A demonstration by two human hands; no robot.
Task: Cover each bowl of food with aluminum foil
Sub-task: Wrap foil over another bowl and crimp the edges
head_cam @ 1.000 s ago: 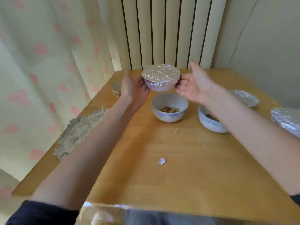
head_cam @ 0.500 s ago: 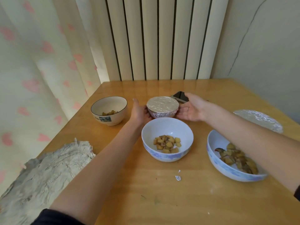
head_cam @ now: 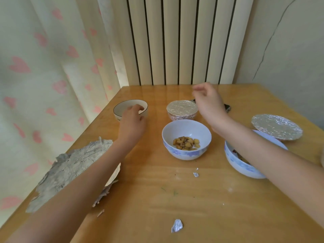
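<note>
The left hand (head_cam: pixel 131 120) is curling its fingers over the near rim of the dark-rimmed bowl (head_cam: pixel 121 109) at the table's (head_cam: pixel 157 199) far left, looks like it's gripping it. The right hand (head_cam: pixel 207 100) is hovering loosely curled above the small foil-covered bowl (head_cam: pixel 181 109), holding nothing. The blue-patterned bowl (head_cam: pixel 185 151) with food chunks is sitting open in the middle. That bowl's probably ceramic: stiff, smooth, a bit slippery, so grabbing by rim and wall seems safest.
</note>
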